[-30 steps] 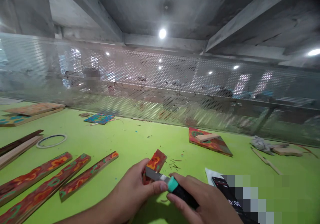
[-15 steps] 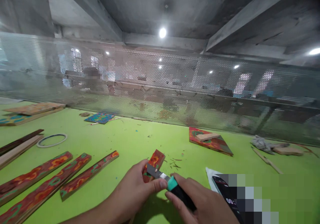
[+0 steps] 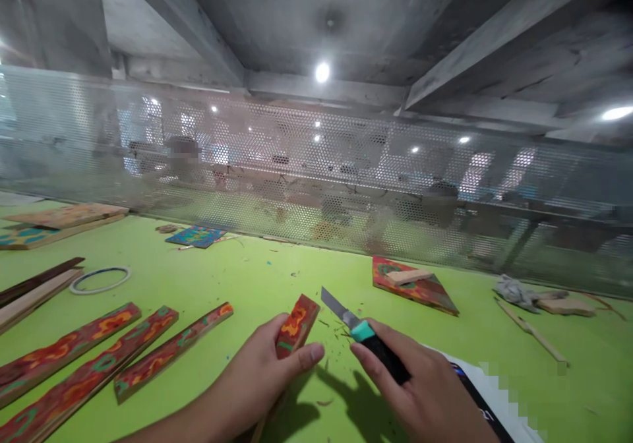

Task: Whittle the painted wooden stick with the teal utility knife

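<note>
My left hand (image 3: 270, 360) is wrapped round a painted wooden strip (image 3: 298, 321), red with orange and green swirls, its far end sticking out past my fingers. Part of the strip lies hidden under the hand. In my right hand (image 3: 420, 377) is a utility knife (image 3: 368, 337) with a black and teal handle. Its bare blade points up and to the left, just right of the strip's end and apart from it. Thin shavings (image 3: 341, 329) are scattered on the green table (image 3: 267, 271) beneath the knife.
Several similar painted strips (image 3: 148, 351) lie at left, near a tape ring (image 3: 101, 280). A painted board (image 3: 413, 288) with a bare wood piece sits back right. A phone (image 3: 482, 400) is beside my right hand. A perforated metal screen (image 3: 306, 173) borders the table's far edge.
My right hand has moved right and the knife blade has swung off the strip, now clear of it. My left thumb no longer touches the knife. The left hand still holds the strip.
</note>
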The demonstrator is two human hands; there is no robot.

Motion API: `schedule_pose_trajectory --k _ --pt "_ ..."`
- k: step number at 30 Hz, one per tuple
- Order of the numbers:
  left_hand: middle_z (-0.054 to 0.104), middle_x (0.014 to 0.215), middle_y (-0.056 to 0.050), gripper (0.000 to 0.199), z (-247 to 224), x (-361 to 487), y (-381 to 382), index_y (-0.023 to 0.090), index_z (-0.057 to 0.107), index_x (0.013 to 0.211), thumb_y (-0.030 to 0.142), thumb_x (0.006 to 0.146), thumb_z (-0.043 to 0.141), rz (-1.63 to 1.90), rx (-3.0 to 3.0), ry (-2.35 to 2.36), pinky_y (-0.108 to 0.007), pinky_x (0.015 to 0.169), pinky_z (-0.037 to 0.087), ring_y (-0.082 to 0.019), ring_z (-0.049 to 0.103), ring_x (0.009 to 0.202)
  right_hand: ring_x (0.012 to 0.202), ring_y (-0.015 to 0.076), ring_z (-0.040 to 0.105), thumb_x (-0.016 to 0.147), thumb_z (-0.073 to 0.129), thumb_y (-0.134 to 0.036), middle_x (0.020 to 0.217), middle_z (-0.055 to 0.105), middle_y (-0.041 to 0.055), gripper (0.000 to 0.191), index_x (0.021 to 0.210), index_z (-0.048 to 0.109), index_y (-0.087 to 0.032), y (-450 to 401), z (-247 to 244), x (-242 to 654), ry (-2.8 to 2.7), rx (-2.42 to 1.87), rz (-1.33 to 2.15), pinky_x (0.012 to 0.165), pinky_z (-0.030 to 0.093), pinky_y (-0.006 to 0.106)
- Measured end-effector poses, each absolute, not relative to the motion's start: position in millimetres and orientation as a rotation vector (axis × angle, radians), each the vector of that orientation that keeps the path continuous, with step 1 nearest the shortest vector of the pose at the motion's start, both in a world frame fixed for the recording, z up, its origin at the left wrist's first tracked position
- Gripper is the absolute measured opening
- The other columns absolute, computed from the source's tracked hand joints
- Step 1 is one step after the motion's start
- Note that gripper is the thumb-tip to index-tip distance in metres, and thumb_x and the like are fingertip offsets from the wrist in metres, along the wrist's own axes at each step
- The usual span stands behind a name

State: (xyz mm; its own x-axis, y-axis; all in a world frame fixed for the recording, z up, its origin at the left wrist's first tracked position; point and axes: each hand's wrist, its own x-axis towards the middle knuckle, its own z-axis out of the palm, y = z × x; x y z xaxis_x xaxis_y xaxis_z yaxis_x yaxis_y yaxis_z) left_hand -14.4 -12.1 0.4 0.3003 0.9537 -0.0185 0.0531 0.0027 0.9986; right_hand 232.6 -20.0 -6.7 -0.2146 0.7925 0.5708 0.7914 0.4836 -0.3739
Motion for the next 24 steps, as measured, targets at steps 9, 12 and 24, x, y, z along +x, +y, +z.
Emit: schedule_pose_trajectory --k 9,12,24 --pt "0.08 0.105 -0.007 0.062 -4 -18 -11 0.023 0.061 0.134 0.049 0.085 0.09 0.958 1.267 0.865 -0.035 0.083 0.058 -0.024 0.075 0.094 0.085 0.0258 0.081 0.105 0.06 -0.043 0.1 0.086 0.0057 0.028 0.117 0.08 -0.028 -23 3 230 -2.113 -1.205 0.205 0.081 0.064 0.033" --pt "0.076 0.092 -0.001 0.07 1 -18 -13 0.024 0.057 0.139 0.053 0.085 0.09 0.968 1.26 0.836 -0.032 0.075 0.056 -0.019 0.073 0.078 0.087 0.0242 0.081 0.105 0.062 -0.04 0.103 0.086 0.0037 0.025 0.119 0.079 -0.029 -24 7 231 -2.146 -1.182 0.258 0.081 0.063 0.032" --pt "0.057 0.069 0.011 0.066 11 -15 -18 0.023 0.056 0.112 0.051 0.07 0.099 0.843 1.27 0.821 -0.02 0.043 0.046 -0.006 0.047 0.048 0.086 0.024 0.082 0.102 0.066 -0.036 0.103 0.087 0.0039 0.023 0.119 0.08 -0.03 -28 7 229 -2.246 -1.057 0.341 0.072 0.063 0.03"
